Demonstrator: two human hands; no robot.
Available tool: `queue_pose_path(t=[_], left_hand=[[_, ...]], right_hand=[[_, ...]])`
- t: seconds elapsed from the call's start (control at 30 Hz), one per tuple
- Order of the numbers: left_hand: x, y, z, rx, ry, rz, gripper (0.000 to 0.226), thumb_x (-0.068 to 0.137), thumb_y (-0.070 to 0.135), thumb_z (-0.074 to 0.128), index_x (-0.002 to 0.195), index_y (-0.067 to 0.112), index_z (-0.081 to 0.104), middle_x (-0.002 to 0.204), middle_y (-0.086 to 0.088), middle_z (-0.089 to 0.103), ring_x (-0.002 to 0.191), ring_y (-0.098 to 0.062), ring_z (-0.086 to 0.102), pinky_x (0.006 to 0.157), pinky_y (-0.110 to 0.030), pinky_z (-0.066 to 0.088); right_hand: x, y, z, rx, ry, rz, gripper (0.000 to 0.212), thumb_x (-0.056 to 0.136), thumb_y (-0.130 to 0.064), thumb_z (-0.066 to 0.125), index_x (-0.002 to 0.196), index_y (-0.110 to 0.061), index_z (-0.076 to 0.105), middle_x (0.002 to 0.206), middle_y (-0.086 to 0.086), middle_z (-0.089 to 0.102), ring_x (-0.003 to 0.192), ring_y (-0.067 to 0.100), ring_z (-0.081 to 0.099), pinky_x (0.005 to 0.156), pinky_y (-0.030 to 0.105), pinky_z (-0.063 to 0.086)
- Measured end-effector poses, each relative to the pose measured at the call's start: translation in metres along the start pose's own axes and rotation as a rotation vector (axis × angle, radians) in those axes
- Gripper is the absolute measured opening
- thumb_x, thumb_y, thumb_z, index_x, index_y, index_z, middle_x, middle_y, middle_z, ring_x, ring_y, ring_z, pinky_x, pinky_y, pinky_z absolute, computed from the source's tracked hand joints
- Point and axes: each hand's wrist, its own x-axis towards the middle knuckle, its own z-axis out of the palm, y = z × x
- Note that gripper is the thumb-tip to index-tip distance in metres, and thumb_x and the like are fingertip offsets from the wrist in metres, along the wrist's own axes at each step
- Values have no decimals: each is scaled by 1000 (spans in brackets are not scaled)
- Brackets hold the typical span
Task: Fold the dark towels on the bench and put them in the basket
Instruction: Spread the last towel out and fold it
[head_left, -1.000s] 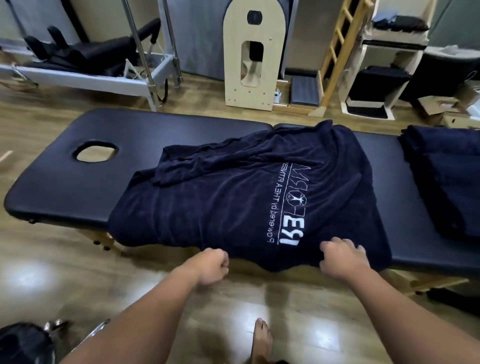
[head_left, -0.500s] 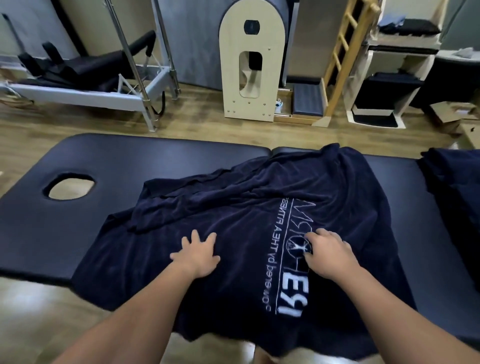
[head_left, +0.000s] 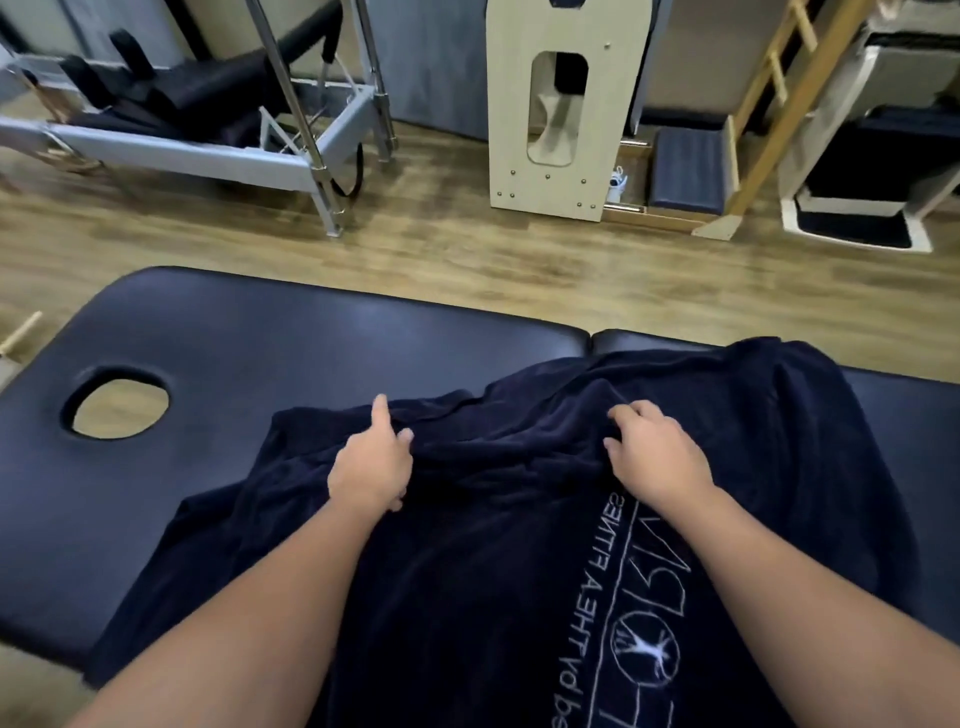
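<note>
Head view, and I'm looking straight down over the bench (head_left: 291, 353), a dark padded one with an oval face hole (head_left: 120, 402) near its left end. The dark towel (head_left: 519, 571) lies spread over the bench's right half, rumpled, with its near edge hanging off the bench's front side. White mirrored lettering and a round logo (head_left: 645, 648) run along the towel's right part, close to the bench's near edge.

Both arms reach in from the bench's near side. The left hand (head_left: 370, 470) sits on a raised fold near the middle of the bench, index finger stretched forward, the other fingers curled down into the cloth; it looks like a pinch on that fold. The right hand (head_left: 655, 453) is just to the right of it on the same ridge, fingers bent and bunching the towel under them, so I call that a grip on the fabric.

Beyond the bench's far side I see wooden floor, a metal-framed exercise machine (head_left: 208, 140) off the far left, a pale wooden arched unit (head_left: 561, 119) straight across, and a wooden ladder frame (head_left: 753, 104) off the far right. The basket I can't see.
</note>
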Motion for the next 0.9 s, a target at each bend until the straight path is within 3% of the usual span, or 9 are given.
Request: queue_pose_path(t=[0.07, 0.2, 0.3, 0.4, 0.47, 0.6, 0.7, 0.8, 0.9], left_hand=[[19, 10, -11, 79, -207, -20, 63, 96, 31, 56, 148, 37, 20, 60, -4, 72, 48, -21, 70, 50, -33, 57], [53, 23, -22, 378, -264, 173, 12, 95, 22, 58, 99, 16, 49, 64, -3, 71, 46, -19, 69, 49, -27, 52], [77, 20, -22, 333, -207, 169, 7, 95, 15, 51, 88, 13, 50, 65, -7, 69, 44, -20, 67, 52, -30, 54], [110, 26, -35, 192, 22, 123, 15, 96, 17, 51, 99, 2, 52, 88, -20, 69, 79, -38, 71, 76, -41, 56], [138, 42, -50, 56, 110, 101, 23, 99, 17, 53, 110, -3, 48, 112, -31, 62, 105, -50, 60, 85, -45, 47], [195, 83, -78, -61, 107, 175, 29, 103, 13, 50, 122, -7, 39, 118, -33, 58, 117, -49, 53, 81, -43, 39], [218, 98, -84, 2, 18, 196, 70, 100, 19, 57, 152, 9, 10, 141, -28, 45, 140, -46, 36, 106, -56, 33], [204, 111, -67, 221, -122, 281, 113, 91, 51, 67, 148, 48, -30, 169, -16, -4, 154, -42, 3, 113, -75, 7], [161, 129, -25, 537, -163, 454, 106, 82, 76, 57, 160, 35, -2, 169, -15, -2, 154, -41, -2, 111, -78, 5]], right_hand=[[25, -3, -4, -4, -28, 49, 55, 101, -30, 52, 152, -28, 30, 139, 4, 46, 107, 33, 58, 77, 42, 51], [69, -9, -6, -30, -70, 163, 82, 98, -19, 47, 156, -48, -3, 107, 3, 56, 80, 26, 57, 59, 35, 44], [98, -13, -11, 30, -115, 238, 59, 99, -22, 45, 150, -45, 25, 110, 5, 65, 91, 30, 61, 66, 35, 46], [123, -16, -15, 54, -94, 256, 14, 97, -24, 52, 110, -25, 55, 115, 11, 64, 92, 34, 55, 75, 38, 46], [143, -19, -17, 34, -77, 258, 10, 95, -22, 55, 104, -18, 58, 113, 14, 65, 94, 36, 58, 75, 37, 45], [187, -28, -31, 137, 170, 266, 5, 97, -17, 53, 97, -12, 53, 104, 21, 66, 99, 44, 61, 72, 37, 40], [214, -35, -47, 277, 285, 252, 15, 101, -21, 49, 110, -9, 51, 98, 21, 59, 95, 44, 55, 74, 39, 40], [220, -41, -44, 287, 141, 250, 38, 98, -21, 58, 131, -10, 42, 120, 26, 62, 113, 45, 56, 86, 43, 44], [201, -36, -12, 160, 41, 189, 43, 97, -29, 56, 137, -17, 43, 135, 14, 57, 133, 36, 46, 110, 62, 31]])
